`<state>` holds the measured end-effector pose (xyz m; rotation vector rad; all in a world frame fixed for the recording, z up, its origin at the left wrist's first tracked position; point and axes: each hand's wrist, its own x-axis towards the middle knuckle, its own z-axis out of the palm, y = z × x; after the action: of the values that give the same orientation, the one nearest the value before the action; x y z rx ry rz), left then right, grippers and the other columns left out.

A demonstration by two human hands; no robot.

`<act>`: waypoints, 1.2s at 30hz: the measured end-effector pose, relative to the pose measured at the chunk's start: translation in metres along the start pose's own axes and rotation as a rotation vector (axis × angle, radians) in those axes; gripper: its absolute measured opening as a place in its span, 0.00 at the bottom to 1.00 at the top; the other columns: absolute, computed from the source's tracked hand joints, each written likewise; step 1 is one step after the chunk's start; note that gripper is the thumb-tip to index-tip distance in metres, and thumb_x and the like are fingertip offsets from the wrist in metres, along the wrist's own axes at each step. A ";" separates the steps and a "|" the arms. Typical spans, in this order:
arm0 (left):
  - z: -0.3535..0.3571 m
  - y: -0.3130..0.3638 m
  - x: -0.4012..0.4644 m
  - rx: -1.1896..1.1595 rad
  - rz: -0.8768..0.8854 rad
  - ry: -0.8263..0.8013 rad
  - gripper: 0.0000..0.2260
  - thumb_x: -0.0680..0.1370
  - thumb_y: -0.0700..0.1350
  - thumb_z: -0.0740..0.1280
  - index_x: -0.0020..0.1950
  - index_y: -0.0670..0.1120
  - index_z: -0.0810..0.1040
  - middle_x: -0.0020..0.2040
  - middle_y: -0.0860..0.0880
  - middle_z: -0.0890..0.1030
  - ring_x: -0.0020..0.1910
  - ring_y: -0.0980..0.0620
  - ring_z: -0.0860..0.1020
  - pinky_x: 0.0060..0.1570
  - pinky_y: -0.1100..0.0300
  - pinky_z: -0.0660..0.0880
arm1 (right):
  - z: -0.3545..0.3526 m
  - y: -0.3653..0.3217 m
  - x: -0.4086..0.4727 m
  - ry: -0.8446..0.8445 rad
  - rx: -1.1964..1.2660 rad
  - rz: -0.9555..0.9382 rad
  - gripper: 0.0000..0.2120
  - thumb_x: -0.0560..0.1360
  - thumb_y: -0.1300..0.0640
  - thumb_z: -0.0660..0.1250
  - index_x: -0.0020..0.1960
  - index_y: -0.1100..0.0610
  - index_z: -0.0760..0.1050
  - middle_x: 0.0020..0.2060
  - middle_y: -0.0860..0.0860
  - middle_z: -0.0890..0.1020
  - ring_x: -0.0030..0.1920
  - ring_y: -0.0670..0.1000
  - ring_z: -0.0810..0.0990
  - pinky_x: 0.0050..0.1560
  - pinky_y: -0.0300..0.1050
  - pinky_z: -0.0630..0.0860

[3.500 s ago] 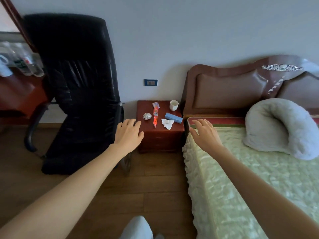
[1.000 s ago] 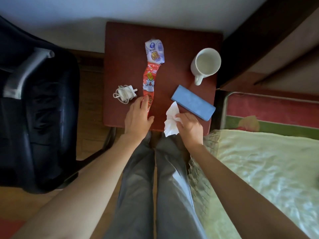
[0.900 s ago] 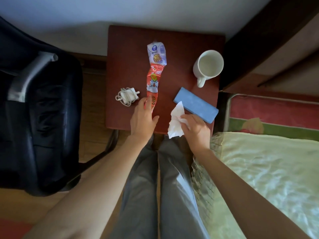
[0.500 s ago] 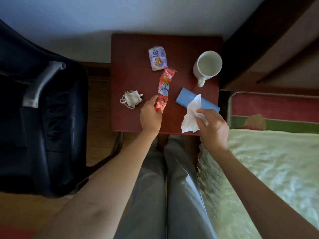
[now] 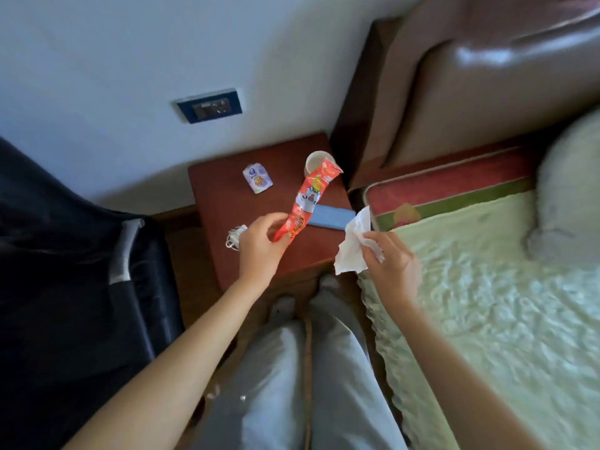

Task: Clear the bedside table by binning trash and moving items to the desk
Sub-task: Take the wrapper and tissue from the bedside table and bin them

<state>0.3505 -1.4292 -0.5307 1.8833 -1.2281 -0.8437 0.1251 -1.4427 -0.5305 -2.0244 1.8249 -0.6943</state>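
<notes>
Both hands lifted over the bedside table [image 5: 224, 203], each holding a piece of trash.

Left hand [image 5: 259, 245] pinches the lower end of a long red snack wrapper [image 5: 306, 203]; the wrapper is raised off the tabletop and slants up toward 1 o'clock, its top end overlapping the white mug [image 5: 314, 161] at the table's far right corner. Right hand [image 5: 394, 264] grips a crumpled white tissue [image 5: 352, 246], held in the air at the table's 4 o'clock corner, beside the edge of the bed [image 5: 487, 287]. On the table: a small purple-and-white packet [image 5: 257, 178] at 11 o'clock, a coiled white charger [image 5: 235, 237] at 8 o'clock, partly hidden behind the left hand, and a flat blue case [image 5: 331, 217] at 3 o'clock, partly behind the wrapper. A black office chair [image 5: 65, 271] stands left of the table.
</notes>
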 end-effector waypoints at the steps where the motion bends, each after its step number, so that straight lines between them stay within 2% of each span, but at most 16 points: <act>1: -0.010 0.012 -0.005 0.018 0.064 -0.022 0.13 0.69 0.37 0.74 0.53 0.46 0.81 0.47 0.50 0.83 0.43 0.58 0.80 0.46 0.66 0.75 | -0.013 -0.007 -0.011 0.019 0.002 0.026 0.08 0.70 0.63 0.72 0.46 0.53 0.81 0.42 0.49 0.82 0.38 0.53 0.80 0.30 0.43 0.72; 7: -0.030 0.081 -0.036 0.095 0.384 -0.209 0.14 0.69 0.36 0.73 0.54 0.44 0.81 0.49 0.49 0.83 0.46 0.56 0.80 0.50 0.61 0.76 | -0.089 -0.022 -0.081 0.154 0.024 0.262 0.07 0.72 0.59 0.70 0.49 0.50 0.80 0.46 0.46 0.82 0.41 0.50 0.80 0.33 0.45 0.73; 10: -0.021 0.108 -0.054 0.110 0.516 -0.286 0.14 0.70 0.36 0.73 0.54 0.45 0.81 0.49 0.50 0.83 0.45 0.56 0.80 0.50 0.64 0.75 | -0.121 -0.020 -0.124 0.257 0.049 0.394 0.07 0.73 0.57 0.70 0.51 0.50 0.80 0.47 0.45 0.81 0.40 0.48 0.79 0.35 0.43 0.73; 13: -0.007 0.134 -0.078 0.105 0.603 -0.382 0.13 0.70 0.37 0.73 0.53 0.45 0.81 0.49 0.49 0.83 0.45 0.55 0.80 0.49 0.64 0.75 | -0.150 -0.015 -0.172 0.395 0.025 0.468 0.07 0.74 0.57 0.70 0.51 0.52 0.80 0.46 0.47 0.82 0.38 0.47 0.79 0.34 0.41 0.73; 16: 0.011 0.158 -0.112 0.095 0.665 -0.511 0.13 0.71 0.37 0.73 0.54 0.44 0.81 0.49 0.49 0.83 0.45 0.57 0.78 0.48 0.69 0.73 | -0.174 -0.013 -0.225 0.539 0.028 0.565 0.06 0.73 0.57 0.71 0.50 0.54 0.80 0.46 0.48 0.83 0.37 0.48 0.80 0.35 0.44 0.76; 18: 0.026 0.171 -0.140 0.084 0.696 -0.582 0.13 0.71 0.37 0.73 0.55 0.45 0.81 0.48 0.51 0.82 0.42 0.58 0.78 0.46 0.68 0.74 | -0.191 -0.011 -0.262 0.623 0.013 0.642 0.05 0.73 0.57 0.71 0.49 0.54 0.80 0.45 0.49 0.83 0.36 0.49 0.80 0.35 0.47 0.78; 22: 0.063 0.195 -0.213 0.062 0.725 -0.747 0.13 0.71 0.41 0.74 0.55 0.47 0.81 0.46 0.54 0.81 0.41 0.58 0.79 0.43 0.62 0.78 | -0.225 -0.008 -0.349 0.735 -0.063 0.757 0.06 0.73 0.56 0.72 0.49 0.54 0.81 0.46 0.50 0.83 0.34 0.49 0.80 0.33 0.47 0.78; 25: 0.087 0.206 -0.285 0.023 0.760 -0.859 0.13 0.71 0.44 0.74 0.55 0.48 0.81 0.46 0.54 0.82 0.40 0.61 0.79 0.39 0.73 0.74 | -0.249 -0.007 -0.420 0.781 -0.083 0.833 0.07 0.73 0.55 0.72 0.50 0.54 0.81 0.45 0.50 0.83 0.33 0.50 0.81 0.33 0.48 0.78; 27: 0.100 0.211 -0.337 0.000 0.803 -0.913 0.13 0.71 0.44 0.74 0.55 0.46 0.81 0.46 0.53 0.82 0.39 0.63 0.78 0.36 0.77 0.71 | -0.263 -0.008 -0.468 0.808 -0.091 0.884 0.07 0.72 0.54 0.72 0.50 0.54 0.81 0.45 0.49 0.83 0.34 0.50 0.81 0.33 0.48 0.78; 32: 0.119 0.212 -0.462 -0.046 0.829 -1.100 0.12 0.71 0.43 0.74 0.53 0.48 0.81 0.46 0.53 0.82 0.41 0.59 0.80 0.37 0.74 0.73 | -0.293 -0.022 -0.583 0.892 -0.112 1.026 0.08 0.72 0.56 0.72 0.51 0.52 0.80 0.43 0.48 0.82 0.37 0.46 0.79 0.36 0.40 0.73; 36: 0.133 0.215 -0.552 -0.030 0.952 -1.285 0.13 0.71 0.43 0.74 0.54 0.47 0.81 0.47 0.54 0.82 0.40 0.61 0.79 0.38 0.74 0.74 | -0.305 -0.038 -0.663 0.992 -0.140 1.151 0.09 0.71 0.57 0.71 0.51 0.52 0.81 0.46 0.46 0.82 0.40 0.45 0.79 0.39 0.46 0.77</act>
<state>-0.0409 -1.0035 -0.3459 0.3274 -2.4689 -1.4595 -0.0542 -0.7585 -0.3473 -0.2682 3.0683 -1.2291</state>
